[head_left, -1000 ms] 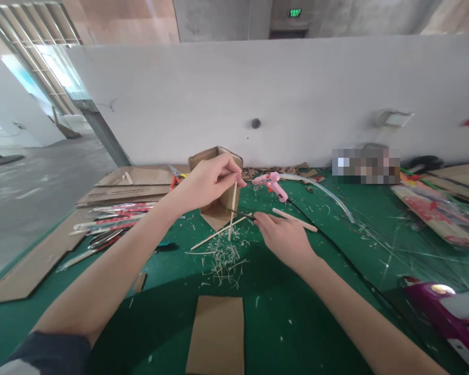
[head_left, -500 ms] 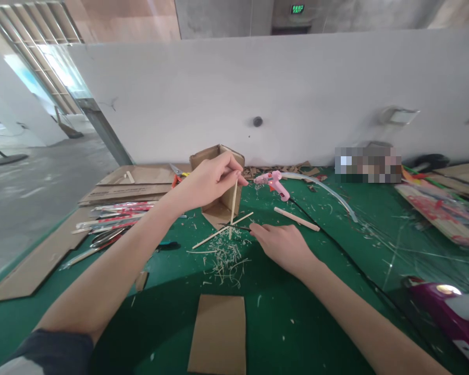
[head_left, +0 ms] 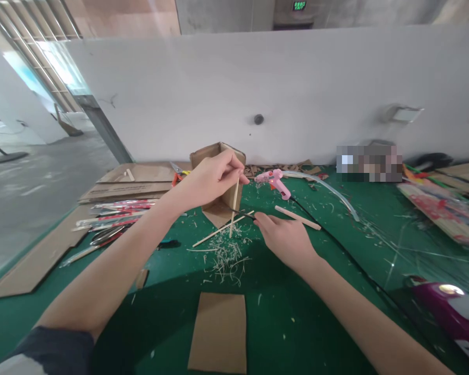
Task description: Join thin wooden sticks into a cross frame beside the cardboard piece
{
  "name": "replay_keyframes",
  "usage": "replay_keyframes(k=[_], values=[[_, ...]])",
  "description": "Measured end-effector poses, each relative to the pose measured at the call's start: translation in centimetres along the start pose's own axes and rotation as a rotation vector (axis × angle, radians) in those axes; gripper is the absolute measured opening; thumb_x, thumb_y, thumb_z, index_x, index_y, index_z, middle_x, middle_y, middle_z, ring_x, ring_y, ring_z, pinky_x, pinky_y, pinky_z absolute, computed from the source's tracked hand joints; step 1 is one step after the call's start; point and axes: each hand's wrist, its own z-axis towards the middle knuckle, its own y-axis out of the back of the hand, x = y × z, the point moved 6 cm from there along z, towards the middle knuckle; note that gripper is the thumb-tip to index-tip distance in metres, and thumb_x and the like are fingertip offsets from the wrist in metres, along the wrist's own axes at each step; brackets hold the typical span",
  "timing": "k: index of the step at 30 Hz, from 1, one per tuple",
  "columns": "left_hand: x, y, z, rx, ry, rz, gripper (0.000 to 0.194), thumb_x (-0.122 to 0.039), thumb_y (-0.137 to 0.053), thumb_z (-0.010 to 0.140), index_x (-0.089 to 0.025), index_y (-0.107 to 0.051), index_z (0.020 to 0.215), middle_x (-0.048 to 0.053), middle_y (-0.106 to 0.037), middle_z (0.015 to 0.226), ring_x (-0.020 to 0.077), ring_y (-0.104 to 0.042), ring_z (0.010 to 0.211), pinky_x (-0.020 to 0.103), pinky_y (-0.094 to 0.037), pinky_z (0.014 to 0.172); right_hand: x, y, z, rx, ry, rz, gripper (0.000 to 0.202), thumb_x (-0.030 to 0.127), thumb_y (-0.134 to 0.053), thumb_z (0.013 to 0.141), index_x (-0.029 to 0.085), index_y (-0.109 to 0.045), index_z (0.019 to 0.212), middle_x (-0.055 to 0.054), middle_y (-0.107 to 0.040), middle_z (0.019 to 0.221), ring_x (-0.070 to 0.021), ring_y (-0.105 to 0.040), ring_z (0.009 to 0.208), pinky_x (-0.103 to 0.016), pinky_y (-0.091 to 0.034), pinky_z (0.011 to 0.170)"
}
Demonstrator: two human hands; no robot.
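Note:
Pinched between the fingers of my left hand [head_left: 214, 179] is the top of a thin wooden stick [head_left: 233, 208], held nearly upright. My right hand [head_left: 285, 237] is closed on a slim dark tool [head_left: 244, 214], whose far end reaches the stick. Another thin stick [head_left: 209, 239] lies slanted on the green table, just behind the upright one. Pale curled shavings [head_left: 226, 258] are heaped below the stick's lower end. An open cardboard box [head_left: 217, 212] stands behind my left hand, partly hidden by it.
A pink glue gun [head_left: 275, 182] with a black cord and a wooden rod [head_left: 297, 217] lie right of centre. Packaged tools [head_left: 117, 213] and cardboard sheets [head_left: 39, 255] cover the left side. A cardboard rectangle [head_left: 218, 333] lies in front; a purple device [head_left: 445, 312] is at right.
My right hand and the dark tool have moved slightly up and right, and the tool is now tilted, higher along the stick. My left hand keeps its hold.

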Motion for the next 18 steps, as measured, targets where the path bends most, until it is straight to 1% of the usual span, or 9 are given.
replay_keyframes(k=[4, 8, 10, 13, 18], values=[[-0.42, 0.07, -0.08, 0.004, -0.047, -0.006, 0.006, -0.021, -0.04, 0.089, -0.019, -0.045, 0.086, 0.002, -0.069, 0.084, 0.0139, -0.064, 0.084, 0.025, -0.046, 0.067, 0.76, -0.69, -0.45, 0.035, 0.082, 0.02, 0.03, 0.031, -0.03, 0.093, 0.023, -0.058, 0.086, 0.002, -0.057, 0.053, -0.0064, -0.044, 0.043, -0.027, -0.008, 0.047], [-0.56, 0.05, -0.12, 0.02, -0.072, -0.014, 0.007, -0.022, -0.039, 0.089, -0.019, -0.045, 0.086, 0.002, -0.068, 0.083, 0.0142, -0.064, 0.085, 0.026, -0.047, 0.069, 0.31, -0.31, -0.46, -0.051, 0.004, -0.007, 0.03, 0.033, -0.03, 0.093, 0.023, -0.058, 0.091, 0.002, -0.06, 0.06, -0.0064, -0.045, 0.045, -0.025, -0.009, 0.048], [-0.46, 0.1, -0.1, 0.017, -0.075, -0.014, 0.007, -0.022, -0.039, 0.089, -0.019, -0.044, 0.086, 0.001, -0.068, 0.083, 0.014, -0.064, 0.086, 0.026, -0.047, 0.069, 0.41, -0.36, -0.49, -0.038, 0.008, -0.004, 0.03, 0.032, -0.03, 0.093, 0.023, -0.058, 0.09, 0.002, -0.061, 0.059, -0.0064, -0.044, 0.045, -0.026, -0.009, 0.048], [-0.23, 0.15, -0.06, 0.017, -0.059, -0.015, 0.007, -0.022, -0.038, 0.089, -0.02, -0.044, 0.086, 0.001, -0.068, 0.084, 0.0144, -0.064, 0.086, 0.027, -0.046, 0.07, 0.9, -0.71, -0.58, 0.035, 0.069, 0.02, 0.031, 0.031, -0.029, 0.093, 0.024, -0.058, 0.085, 0.002, -0.059, 0.055, -0.0066, -0.043, 0.043, -0.026, -0.008, 0.049], [-0.22, 0.05, -0.03, 0.033, -0.033, -0.036, 0.007, -0.022, -0.039, 0.088, -0.02, -0.043, 0.084, 0.002, -0.067, 0.085, 0.015, -0.063, 0.087, 0.028, -0.046, 0.072, 0.41, -0.38, -0.41, 0.008, 0.007, 0.023, 0.033, 0.032, -0.028, 0.094, 0.021, -0.059, 0.09, -0.001, -0.061, 0.058, -0.0067, -0.047, 0.046, -0.026, -0.01, 0.048]])
